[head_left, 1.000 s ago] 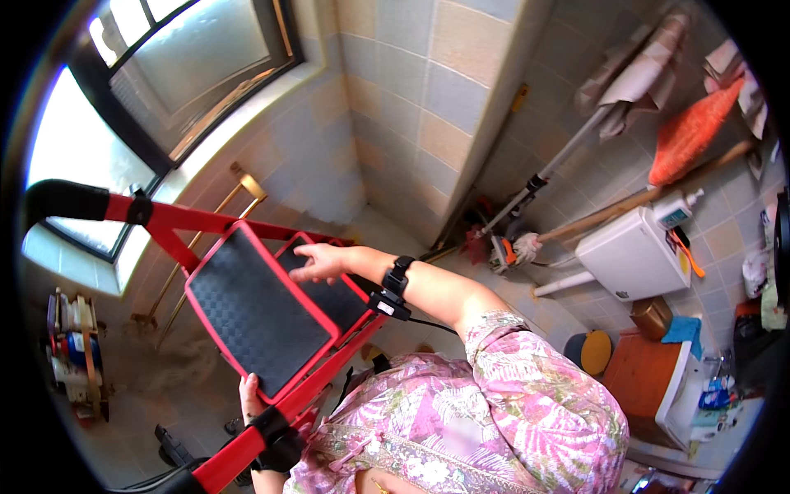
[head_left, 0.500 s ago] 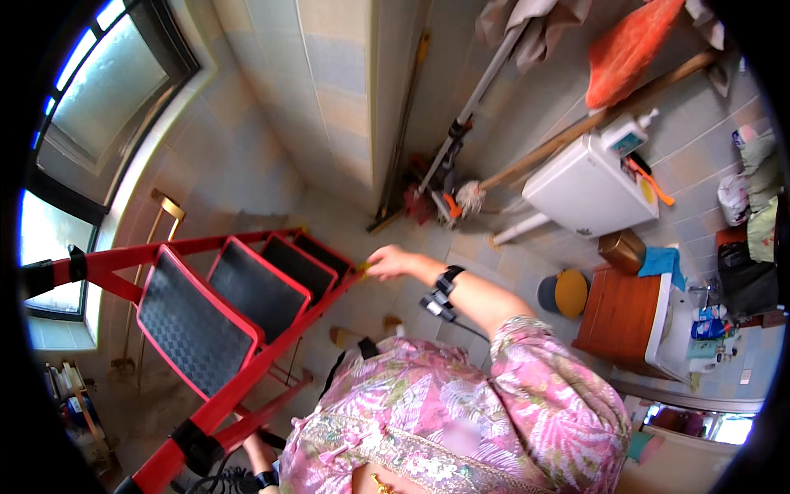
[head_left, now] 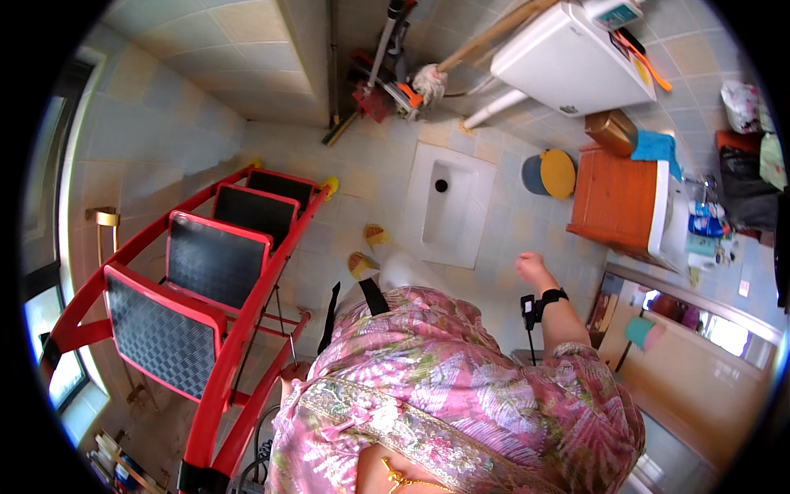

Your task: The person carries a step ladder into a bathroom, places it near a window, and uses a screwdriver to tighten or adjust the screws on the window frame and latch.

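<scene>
A red stepladder (head_left: 247, 346) with black textured treads stands unfolded on my left, yellow feet on the tiled floor. My left hand (head_left: 294, 373) is low beside my body, closed at the ladder's rear frame; its fingers are partly hidden. Away from the ladder, out to my right, my right hand (head_left: 535, 270) hangs above the floor with its fingers curled and nothing visible in them. A black strap with a small device is on that wrist.
A squat toilet (head_left: 453, 206) is set into the floor ahead. Yellow slippers (head_left: 362, 263) are in front of me. A mop (head_left: 429, 82) and broom stand far off, near a white cistern (head_left: 576, 62). Right of these are a round bin (head_left: 550, 173) and wooden cabinet (head_left: 613, 198).
My right hand has left the ladder's side rail and swung to the right. The view has shifted, now showing the squat toilet and more floor. My left hand stays by the ladder.
</scene>
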The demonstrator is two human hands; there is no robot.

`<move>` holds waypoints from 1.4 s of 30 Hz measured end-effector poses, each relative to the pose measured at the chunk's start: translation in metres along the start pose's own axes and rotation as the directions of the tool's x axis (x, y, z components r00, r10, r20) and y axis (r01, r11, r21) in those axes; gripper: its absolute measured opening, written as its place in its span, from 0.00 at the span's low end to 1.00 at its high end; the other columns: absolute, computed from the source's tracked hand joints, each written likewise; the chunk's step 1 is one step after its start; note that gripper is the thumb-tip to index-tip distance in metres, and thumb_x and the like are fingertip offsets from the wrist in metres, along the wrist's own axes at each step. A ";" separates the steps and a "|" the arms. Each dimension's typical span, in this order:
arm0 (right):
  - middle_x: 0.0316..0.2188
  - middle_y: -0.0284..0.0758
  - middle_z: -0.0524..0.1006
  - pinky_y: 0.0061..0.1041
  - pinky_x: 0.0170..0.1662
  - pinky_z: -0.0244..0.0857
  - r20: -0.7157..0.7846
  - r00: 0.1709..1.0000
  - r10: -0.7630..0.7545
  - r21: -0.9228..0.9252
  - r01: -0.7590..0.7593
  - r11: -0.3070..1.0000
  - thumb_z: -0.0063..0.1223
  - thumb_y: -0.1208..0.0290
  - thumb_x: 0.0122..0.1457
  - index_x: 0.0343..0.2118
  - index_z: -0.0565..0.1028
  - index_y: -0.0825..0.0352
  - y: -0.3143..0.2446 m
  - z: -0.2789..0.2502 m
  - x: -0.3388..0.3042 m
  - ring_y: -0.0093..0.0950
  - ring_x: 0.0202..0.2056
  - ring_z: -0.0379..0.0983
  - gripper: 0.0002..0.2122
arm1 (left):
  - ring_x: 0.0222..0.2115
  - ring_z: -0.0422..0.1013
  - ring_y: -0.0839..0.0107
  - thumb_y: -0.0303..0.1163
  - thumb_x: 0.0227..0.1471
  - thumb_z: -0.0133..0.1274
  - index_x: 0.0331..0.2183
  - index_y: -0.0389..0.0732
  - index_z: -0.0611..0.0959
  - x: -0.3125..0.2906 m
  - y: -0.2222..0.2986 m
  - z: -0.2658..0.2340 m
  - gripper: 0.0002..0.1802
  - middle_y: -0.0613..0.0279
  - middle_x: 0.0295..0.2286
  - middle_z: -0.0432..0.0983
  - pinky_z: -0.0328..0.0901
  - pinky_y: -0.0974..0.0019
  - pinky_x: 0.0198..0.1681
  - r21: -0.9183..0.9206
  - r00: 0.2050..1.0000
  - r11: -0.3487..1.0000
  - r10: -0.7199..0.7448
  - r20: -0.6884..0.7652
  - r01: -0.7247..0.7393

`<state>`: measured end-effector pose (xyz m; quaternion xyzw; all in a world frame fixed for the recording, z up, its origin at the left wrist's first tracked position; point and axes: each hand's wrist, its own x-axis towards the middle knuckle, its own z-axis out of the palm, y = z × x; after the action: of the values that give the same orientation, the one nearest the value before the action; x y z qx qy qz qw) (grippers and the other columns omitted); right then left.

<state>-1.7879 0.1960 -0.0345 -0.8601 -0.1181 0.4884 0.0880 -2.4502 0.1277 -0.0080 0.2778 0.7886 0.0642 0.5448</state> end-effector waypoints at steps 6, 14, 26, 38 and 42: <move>0.20 0.32 0.72 0.23 0.17 0.60 0.233 0.969 0.084 -0.149 -0.050 0.988 0.50 0.70 0.46 0.42 0.68 0.65 0.039 0.053 -0.048 0.23 0.19 0.67 0.17 | 0.17 0.65 0.80 0.36 0.41 0.52 0.22 0.34 0.79 0.016 -0.001 0.005 0.13 0.66 0.14 0.71 0.60 0.73 0.20 0.053 0.997 0.998 0.026 0.070 -0.029; 0.26 0.33 0.73 0.22 0.23 0.63 0.225 0.966 -0.127 -0.261 0.186 0.947 0.52 0.67 0.47 0.44 0.66 0.64 -0.034 0.044 -0.022 0.22 0.23 0.69 0.19 | 0.17 0.65 0.78 0.35 0.41 0.50 0.23 0.35 0.79 0.035 -0.006 0.017 0.11 0.64 0.15 0.71 0.60 0.71 0.19 0.096 0.991 0.990 0.092 0.093 -0.101; 0.28 0.32 0.73 0.16 0.23 0.61 0.199 0.709 -0.676 0.137 0.663 0.736 0.50 0.71 0.50 0.43 0.67 0.66 -0.273 -0.061 -0.017 0.19 0.25 0.69 0.16 | 0.15 0.65 0.75 0.38 0.38 0.50 0.19 0.36 0.78 0.103 0.078 0.072 0.13 0.59 0.13 0.70 0.60 0.65 0.19 0.374 0.945 0.898 0.300 -0.133 -0.232; 0.24 0.29 0.72 0.14 0.22 0.60 -0.173 0.282 -0.944 0.280 0.933 0.227 0.50 0.74 0.50 0.37 0.68 0.70 -0.406 -0.274 -0.107 0.16 0.24 0.68 0.11 | 0.16 0.67 0.74 0.29 0.33 0.54 0.27 0.38 0.80 0.067 0.482 0.183 0.12 0.60 0.14 0.70 0.63 0.72 0.23 0.340 0.433 0.385 0.898 0.074 -0.858; 0.25 0.31 0.73 0.16 0.29 0.64 -0.297 0.139 -0.945 0.200 0.976 0.081 0.51 0.74 0.49 0.36 0.69 0.71 -0.452 -0.323 -0.162 0.17 0.27 0.68 0.11 | 0.16 0.68 0.70 0.32 0.34 0.52 0.29 0.40 0.80 0.060 0.586 0.229 0.14 0.57 0.14 0.70 0.63 0.69 0.23 0.283 0.375 0.319 0.910 0.176 -0.905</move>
<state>-1.6427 0.5702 0.3831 -0.5602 -0.5595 0.2829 0.5414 -2.0449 0.6029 0.0877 0.7577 0.5002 0.2256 0.3533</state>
